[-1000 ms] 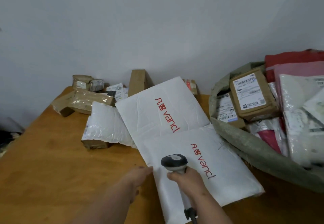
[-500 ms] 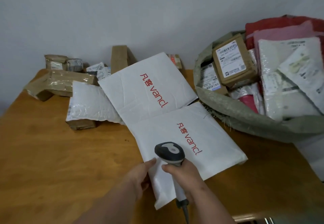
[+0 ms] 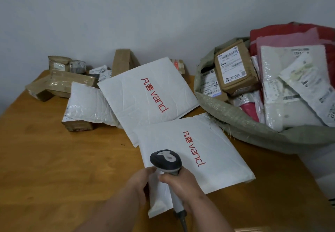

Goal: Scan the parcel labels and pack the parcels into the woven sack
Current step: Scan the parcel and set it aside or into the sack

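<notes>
Head view: the right hand (image 3: 178, 182) has its fingers wrapped around the grip of a handheld barcode scanner (image 3: 165, 161), whose head hangs just above the nearer white Vancl mailer (image 3: 208, 152). The left hand (image 3: 140, 184) pinches that mailer's near-left edge, fingers curled on it. The mailer lies flat on the wooden worktop (image 3: 54, 168), red logo up; no label shows on this face, so I judge it must be flipped before scanning. A second Vancl mailer (image 3: 146, 99) sits at 12 o'clock from it, tucked partly underneath. The woven sack (image 3: 253, 128), at 2 o'clock, is heaped with parcels to its rim. More boxes and a bubble mailer (image 3: 87, 104) wait at 10 o'clock.

Risks: flipping one-handed could drag the mailer underneath along; the slick mailer may slide off the overfull sack; the scanner cable could snag at the worktop edge.
</notes>
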A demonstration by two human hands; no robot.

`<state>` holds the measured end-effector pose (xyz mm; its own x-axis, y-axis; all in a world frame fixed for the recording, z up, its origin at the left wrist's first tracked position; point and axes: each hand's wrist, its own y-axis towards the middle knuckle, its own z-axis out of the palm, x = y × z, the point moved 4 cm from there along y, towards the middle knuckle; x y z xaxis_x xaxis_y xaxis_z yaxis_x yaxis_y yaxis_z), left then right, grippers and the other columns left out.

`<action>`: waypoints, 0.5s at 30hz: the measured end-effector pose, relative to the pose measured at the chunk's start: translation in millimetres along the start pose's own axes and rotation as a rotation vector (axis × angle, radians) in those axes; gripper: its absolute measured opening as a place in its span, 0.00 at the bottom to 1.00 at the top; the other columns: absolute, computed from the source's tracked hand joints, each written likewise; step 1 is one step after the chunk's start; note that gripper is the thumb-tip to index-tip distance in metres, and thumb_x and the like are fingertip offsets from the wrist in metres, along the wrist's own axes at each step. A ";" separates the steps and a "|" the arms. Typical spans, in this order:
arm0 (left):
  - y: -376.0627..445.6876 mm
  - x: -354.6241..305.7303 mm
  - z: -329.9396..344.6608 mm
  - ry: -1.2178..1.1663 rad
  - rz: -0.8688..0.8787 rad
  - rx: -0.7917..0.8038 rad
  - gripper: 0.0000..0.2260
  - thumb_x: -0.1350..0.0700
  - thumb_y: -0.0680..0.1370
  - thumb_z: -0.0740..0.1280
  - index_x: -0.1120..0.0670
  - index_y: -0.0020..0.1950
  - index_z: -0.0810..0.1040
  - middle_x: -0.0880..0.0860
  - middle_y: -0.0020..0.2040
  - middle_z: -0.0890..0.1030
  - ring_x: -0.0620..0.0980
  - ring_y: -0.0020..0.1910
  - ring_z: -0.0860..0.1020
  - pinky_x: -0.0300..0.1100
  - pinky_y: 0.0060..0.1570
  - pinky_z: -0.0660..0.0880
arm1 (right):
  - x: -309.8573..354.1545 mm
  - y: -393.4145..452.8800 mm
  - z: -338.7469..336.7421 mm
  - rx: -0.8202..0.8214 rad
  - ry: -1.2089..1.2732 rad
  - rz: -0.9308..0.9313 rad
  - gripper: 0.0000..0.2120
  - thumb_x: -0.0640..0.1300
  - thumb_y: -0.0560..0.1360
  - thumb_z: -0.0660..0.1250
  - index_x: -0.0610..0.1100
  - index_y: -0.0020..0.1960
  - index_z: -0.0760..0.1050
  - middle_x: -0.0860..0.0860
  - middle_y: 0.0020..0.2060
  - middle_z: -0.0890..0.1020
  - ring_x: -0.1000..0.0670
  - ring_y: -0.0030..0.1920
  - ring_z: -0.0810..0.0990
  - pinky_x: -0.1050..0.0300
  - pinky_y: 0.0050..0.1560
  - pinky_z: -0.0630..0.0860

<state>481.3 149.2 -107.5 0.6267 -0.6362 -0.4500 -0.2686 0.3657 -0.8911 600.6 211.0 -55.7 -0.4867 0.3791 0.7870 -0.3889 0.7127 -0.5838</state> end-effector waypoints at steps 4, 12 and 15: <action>-2.8 -0.1 4.8 -0.032 0.020 -0.014 0.12 0.53 0.77 0.69 0.62 0.54 0.77 0.61 0.50 0.80 0.60 0.51 0.78 0.51 0.48 0.76 | -0.5 -2.0 -3.6 0.029 -0.048 -0.025 0.13 0.47 0.70 0.74 0.56 0.51 0.74 0.58 0.47 0.81 0.59 0.47 0.76 0.65 0.42 0.71; -3.6 4.0 0.4 -0.015 0.021 0.094 0.18 0.56 0.76 0.72 0.64 0.62 0.76 0.63 0.56 0.80 0.63 0.59 0.77 0.59 0.67 0.71 | -2.0 -17.1 -6.1 0.053 -0.043 -0.034 0.20 0.46 0.70 0.75 0.55 0.59 0.74 0.59 0.49 0.80 0.57 0.51 0.76 0.59 0.52 0.74; -17.9 8.0 -13.6 -0.031 0.008 0.145 0.29 0.55 0.62 0.81 0.62 0.60 0.77 0.65 0.52 0.83 0.67 0.54 0.81 0.63 0.61 0.75 | -6.1 -29.8 -6.6 0.010 0.076 -0.022 0.22 0.48 0.66 0.76 0.53 0.59 0.77 0.53 0.51 0.82 0.51 0.55 0.79 0.51 0.59 0.78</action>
<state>481.2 128.4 -96.0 0.6481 -0.6119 -0.4533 -0.1671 0.4665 -0.8686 620.3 191.3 -41.8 -0.4176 0.4075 0.8121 -0.4065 0.7156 -0.5681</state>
